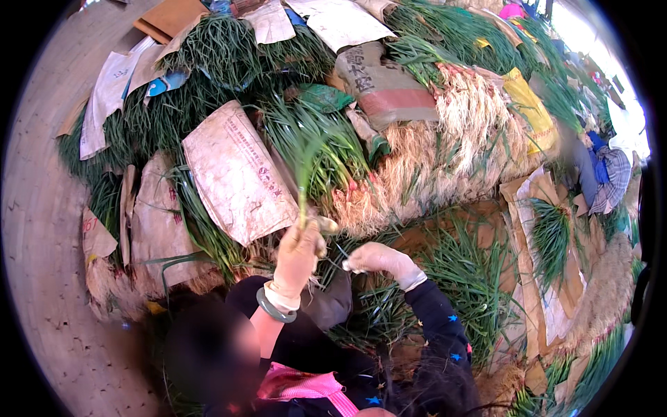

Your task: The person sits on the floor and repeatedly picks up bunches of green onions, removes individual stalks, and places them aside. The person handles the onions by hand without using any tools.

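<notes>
My left hand (298, 253), in a pale glove with a bangle at the wrist, grips an upright leafy green stalk (303, 195). Its leaves are blurred and its lower end is mostly hidden by the fingers. To the right, my right hand (383, 260), also gloved, is held with its fingers curled. A thin strand (341, 251) passes close to its fingertips; whether they pinch it is unclear. Just beyond both hands lies a bundle of rooted green plants (333, 172), perhaps green garlic, with pinkish bulbs and pale roots.
A woven sack (239, 172) lies over plants on the left. Behind, a printed sack (388, 86) and a yellow sack (529, 109) rest on heaped, rooted bunches (469, 114). Loose leaves (464, 281) litter the ground at right. Another person (599, 167) is at the far right.
</notes>
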Motion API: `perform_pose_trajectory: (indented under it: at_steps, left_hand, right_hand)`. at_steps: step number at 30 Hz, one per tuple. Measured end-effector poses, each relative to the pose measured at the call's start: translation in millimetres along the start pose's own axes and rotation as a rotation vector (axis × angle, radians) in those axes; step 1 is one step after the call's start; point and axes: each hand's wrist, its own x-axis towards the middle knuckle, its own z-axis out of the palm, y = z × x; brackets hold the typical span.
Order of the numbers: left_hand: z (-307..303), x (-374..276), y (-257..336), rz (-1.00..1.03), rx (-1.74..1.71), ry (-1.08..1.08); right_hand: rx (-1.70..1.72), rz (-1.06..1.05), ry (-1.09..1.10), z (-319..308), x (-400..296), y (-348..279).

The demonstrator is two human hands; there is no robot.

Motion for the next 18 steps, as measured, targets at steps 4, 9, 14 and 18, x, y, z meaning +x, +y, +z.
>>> perform_pose_trajectory:
  at_steps: [4,9,14,18]
  left_hand:
    - [-19.0,28.3,-36.7,-0.332,-0.308,0.363]
    - [-15.8,28.1,-67.3,-0.5,-0.583,0.008]
    - [-53.4,36.2,-63.2,-0.379,-0.423,0.109]
    - [-39.0,34.5,-96.1,-0.318,-0.113,0.089]
  right_hand:
    - [-0.072,-0.421,1.006,-53.4,33.0,-24.4]
    - [-0.681,0.332,0.887,-97.7,66.0,-22.8]
    - [0.156,0.054,0.981,-71.2,16.2,-54.1]
    - [-0.214,-0.045,0.974,-32.5,-12.5,-77.1]
